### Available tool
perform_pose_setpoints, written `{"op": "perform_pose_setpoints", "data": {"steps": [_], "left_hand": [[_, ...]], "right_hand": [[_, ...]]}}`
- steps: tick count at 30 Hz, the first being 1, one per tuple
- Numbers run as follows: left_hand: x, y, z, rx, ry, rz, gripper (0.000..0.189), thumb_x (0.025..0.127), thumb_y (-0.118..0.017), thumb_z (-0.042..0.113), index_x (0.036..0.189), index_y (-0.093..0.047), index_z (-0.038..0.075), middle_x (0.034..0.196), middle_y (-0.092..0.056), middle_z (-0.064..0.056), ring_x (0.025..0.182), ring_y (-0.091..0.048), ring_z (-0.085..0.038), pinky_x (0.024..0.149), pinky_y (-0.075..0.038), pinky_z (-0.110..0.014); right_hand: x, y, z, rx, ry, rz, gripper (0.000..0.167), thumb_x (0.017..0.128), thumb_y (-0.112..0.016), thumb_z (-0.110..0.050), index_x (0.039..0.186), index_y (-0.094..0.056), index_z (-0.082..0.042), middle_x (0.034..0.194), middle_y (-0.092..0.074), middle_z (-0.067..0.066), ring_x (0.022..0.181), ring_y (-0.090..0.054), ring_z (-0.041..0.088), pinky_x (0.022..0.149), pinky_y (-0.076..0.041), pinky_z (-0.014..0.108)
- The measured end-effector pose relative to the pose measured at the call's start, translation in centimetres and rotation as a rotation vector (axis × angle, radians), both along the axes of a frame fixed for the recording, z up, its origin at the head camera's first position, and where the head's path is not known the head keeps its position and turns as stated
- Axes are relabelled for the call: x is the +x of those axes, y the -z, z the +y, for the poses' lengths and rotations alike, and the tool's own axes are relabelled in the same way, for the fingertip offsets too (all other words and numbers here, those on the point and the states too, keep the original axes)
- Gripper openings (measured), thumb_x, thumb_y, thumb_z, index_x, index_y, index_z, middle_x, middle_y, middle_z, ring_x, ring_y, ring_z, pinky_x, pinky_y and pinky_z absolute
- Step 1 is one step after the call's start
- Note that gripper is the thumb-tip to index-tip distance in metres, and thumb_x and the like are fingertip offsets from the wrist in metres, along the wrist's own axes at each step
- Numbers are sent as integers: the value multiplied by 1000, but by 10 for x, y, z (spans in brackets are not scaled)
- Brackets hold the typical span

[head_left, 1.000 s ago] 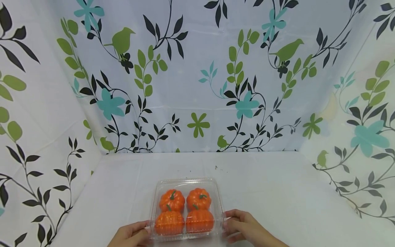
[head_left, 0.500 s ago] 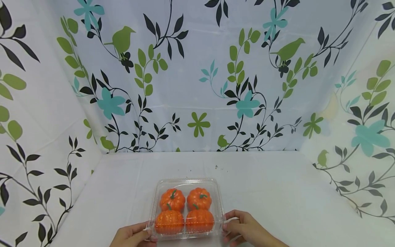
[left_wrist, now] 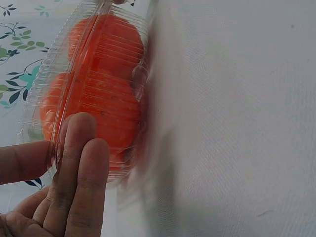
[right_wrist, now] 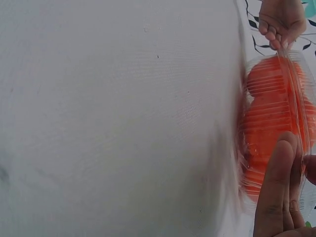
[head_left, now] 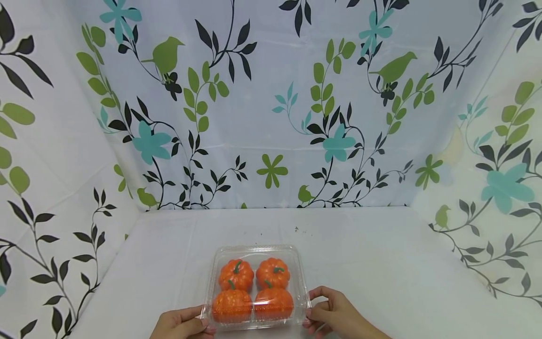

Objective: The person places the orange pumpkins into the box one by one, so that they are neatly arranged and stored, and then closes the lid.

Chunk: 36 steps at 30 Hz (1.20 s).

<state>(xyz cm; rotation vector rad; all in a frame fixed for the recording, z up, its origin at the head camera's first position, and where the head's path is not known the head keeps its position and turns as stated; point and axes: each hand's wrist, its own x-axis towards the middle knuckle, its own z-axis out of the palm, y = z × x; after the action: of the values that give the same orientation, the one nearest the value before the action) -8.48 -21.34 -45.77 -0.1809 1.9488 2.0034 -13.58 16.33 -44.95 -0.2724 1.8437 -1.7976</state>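
Note:
A lidded clear plastic clamshell box [head_left: 301, 282] sits near the front of the white table. Inside it are several small orange pumpkins [head_left: 236, 275] with green stems, in two rows. My left hand [head_left: 179, 324] pinches the box's rim at its front left corner; in the left wrist view the fingers [left_wrist: 84, 182] lie under the rim, with the thumb on the other side. On the opposite side, my right hand [head_left: 334, 314] pinches the rim near the front right corner. Its fingers [right_wrist: 277, 185] press along the ribbed side wall in the right wrist view.
The white-covered table [head_left: 372, 259] spreads around the box, with a few dark specks [head_left: 297, 230] behind it. A white cloth backdrop [head_left: 262, 103] printed with leaves, birds and flowers hangs at the back and both sides.
My left thumb has come over the rim of the box, and my right fingers have closed in on its right front corner. The box has barely moved.

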Motion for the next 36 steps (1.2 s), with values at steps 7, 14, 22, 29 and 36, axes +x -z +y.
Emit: {"op": "perform_pose_setpoints", "data": {"steps": [7,14,22,29,36], "left_hand": [[1,1,2,-1,-26,-2,48,93,-65,7,124,-52,-27,89,-74,-21,79,-75,-26,71,-63,-38],[2,3,2,-25,-47,26,51,90,-65,7,124,-51,-29,86,-74,-22,76,-75,-25,68,-63,-37],[1,1,3,-66,-71,17,51,89,-64,5,123,-50,-30,85,-74,-22,75,-74,-26,67,-63,-37],[-4,-3,7,-108,-86,-23,52,93,-64,6,129,-47,-28,88,-74,-20,78,-75,-26,69,-63,-38],[-4,-1,6,-96,-82,-7,53,93,-63,9,128,-48,-27,88,-74,-22,78,-75,-29,67,-63,-38]], "right_hand": [[0,2,-2,-32,-3,48,32,94,-62,-3,120,-46,5,83,-71,14,68,-67,17,61,-60,25],[2,3,-4,-21,-8,93,28,93,-61,0,116,-45,2,78,-68,9,63,-64,14,59,-59,23],[1,4,-7,-31,0,111,27,92,-58,2,116,-45,4,77,-67,8,62,-64,14,57,-57,22],[-1,6,-10,47,77,42,35,91,-60,-3,122,-46,7,80,-71,10,67,-68,17,61,-62,30],[1,4,-11,49,99,-15,42,93,-60,-8,127,-44,9,84,-72,12,69,-69,19,64,-63,33]]}}
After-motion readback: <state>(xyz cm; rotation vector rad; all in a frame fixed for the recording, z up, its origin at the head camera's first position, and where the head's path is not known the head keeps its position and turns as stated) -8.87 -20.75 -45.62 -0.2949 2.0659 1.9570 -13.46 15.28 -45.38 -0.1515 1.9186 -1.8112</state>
